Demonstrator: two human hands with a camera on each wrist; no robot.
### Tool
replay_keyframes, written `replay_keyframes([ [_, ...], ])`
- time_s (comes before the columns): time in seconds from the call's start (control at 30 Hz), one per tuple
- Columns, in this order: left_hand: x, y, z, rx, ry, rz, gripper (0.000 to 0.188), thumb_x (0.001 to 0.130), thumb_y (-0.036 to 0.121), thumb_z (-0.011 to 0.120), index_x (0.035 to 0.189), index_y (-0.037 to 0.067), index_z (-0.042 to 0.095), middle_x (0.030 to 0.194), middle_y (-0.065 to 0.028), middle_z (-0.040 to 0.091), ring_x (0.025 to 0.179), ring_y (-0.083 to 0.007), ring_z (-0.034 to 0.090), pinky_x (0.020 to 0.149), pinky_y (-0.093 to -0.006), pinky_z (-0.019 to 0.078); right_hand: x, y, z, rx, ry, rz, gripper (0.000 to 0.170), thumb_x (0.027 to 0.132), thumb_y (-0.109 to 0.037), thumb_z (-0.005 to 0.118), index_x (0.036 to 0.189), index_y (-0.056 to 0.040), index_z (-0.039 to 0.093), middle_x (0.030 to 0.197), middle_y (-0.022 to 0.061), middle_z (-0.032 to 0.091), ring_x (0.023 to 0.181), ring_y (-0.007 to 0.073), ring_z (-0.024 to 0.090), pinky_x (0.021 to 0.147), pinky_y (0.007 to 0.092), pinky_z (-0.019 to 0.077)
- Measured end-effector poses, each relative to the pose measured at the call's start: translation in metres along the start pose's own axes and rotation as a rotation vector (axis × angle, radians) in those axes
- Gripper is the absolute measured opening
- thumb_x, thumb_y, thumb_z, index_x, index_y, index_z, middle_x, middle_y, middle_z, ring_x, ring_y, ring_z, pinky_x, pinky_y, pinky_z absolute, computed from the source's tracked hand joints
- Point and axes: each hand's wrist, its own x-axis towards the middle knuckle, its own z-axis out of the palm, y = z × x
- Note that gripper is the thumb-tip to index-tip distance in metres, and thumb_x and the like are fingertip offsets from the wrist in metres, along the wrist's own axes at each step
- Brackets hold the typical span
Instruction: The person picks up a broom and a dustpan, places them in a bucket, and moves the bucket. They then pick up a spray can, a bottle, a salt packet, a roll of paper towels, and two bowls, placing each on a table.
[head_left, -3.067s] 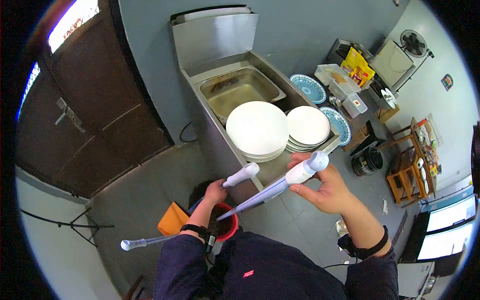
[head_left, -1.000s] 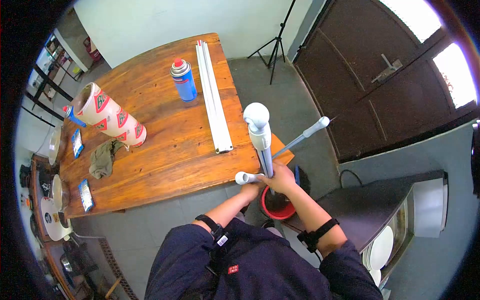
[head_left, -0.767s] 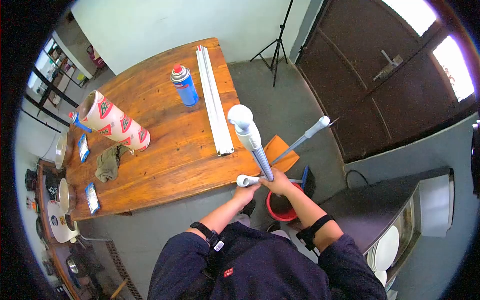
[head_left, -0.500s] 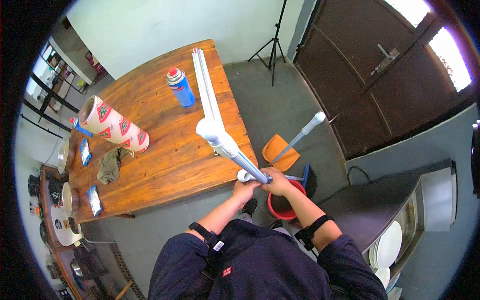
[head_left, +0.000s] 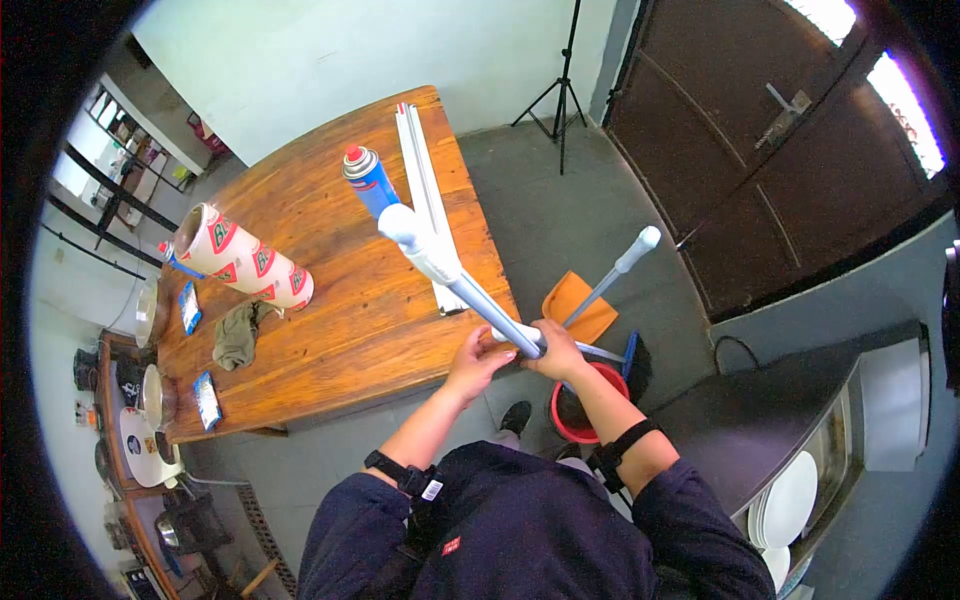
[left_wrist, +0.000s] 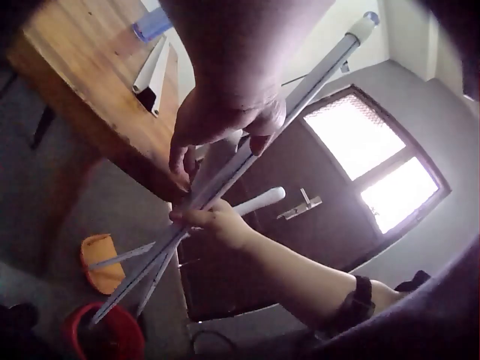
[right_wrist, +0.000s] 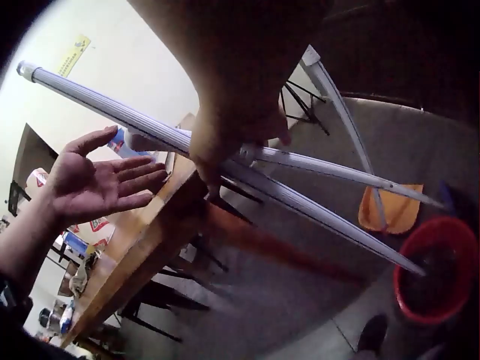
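In the head view, my right hand [head_left: 556, 350] grips the grey striped pole of a mop [head_left: 490, 310] together with the white handle of a blue-headed broom [head_left: 631, 352]. The mop's white knobbed top leans left over the table, and its lower end goes down into a red bucket [head_left: 570, 432], where the mop head is mostly hidden in the dark. Beside the poles is my left hand [head_left: 472, 365]; the right wrist view shows its palm and stretched fingers with nothing held. An orange dustpan [head_left: 602, 320] with an upright handle stands on the floor beyond the bucket.
A wooden table [head_left: 345, 330] carries a blue gas can [head_left: 370, 185], white rails [head_left: 424, 180], a printed roll [head_left: 250, 255] and a cloth [head_left: 236, 335]. A steel sink unit [head_left: 890, 410] with plates [head_left: 785, 505] stands right. A tripod [head_left: 562, 95] is behind.
The view has turned from the sink to the table. The mop's top has tipped left. My left hand, closed at the poles a second ago, has let go and spread its fingers; the right keeps its hold.
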Motion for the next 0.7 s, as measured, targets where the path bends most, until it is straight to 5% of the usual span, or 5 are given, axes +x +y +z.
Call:
replay_keyframes([
  [0.4,-0.009,-0.010,-0.018,-0.002,0.028,0.176,0.085,0.058,0.011,0.072,0.123,0.003,0.018,0.113,-0.0157,0.038,0.095,-0.0218,0.046,0.079,-0.0308,0.0410,0.004,0.002,-0.009,-0.001,-0.161,-0.008,0.094,0.044,-0.029,0.074,0.122,-0.0103,0.025,0.121,0.0150,0.031,0.112,0.0321,0.029,0.093,0.0383,0.0259],
  [0.5,-0.003,-0.023,-0.027,0.129,0.113,0.225,0.078,0.061,0.017,0.070,0.120,0.001,0.022,0.106,-0.0161,0.043,0.092,-0.0198,0.048,0.075,-0.0301,0.0425,0.005,0.007,-0.010,0.011,-0.186,-0.020,0.090,0.047,-0.026,0.072,0.122,-0.0101,0.025,0.123,0.0138,0.029,0.114,0.0302,0.028,0.093,0.0378,0.0251],
  [0.7,-0.003,-0.007,-0.021,0.257,0.103,0.166,0.067,0.069,0.019,0.064,0.119,0.001,0.023,0.106,-0.0163,0.043,0.086,-0.0177,0.050,0.073,-0.0283,0.0421,0.015,0.033,0.007,0.083,-0.048,-0.066,0.050,0.060,-0.010,0.059,0.107,-0.0044,0.044,0.109,0.0134,0.044,0.102,0.0290,0.041,0.086,0.0350,0.0332],
])
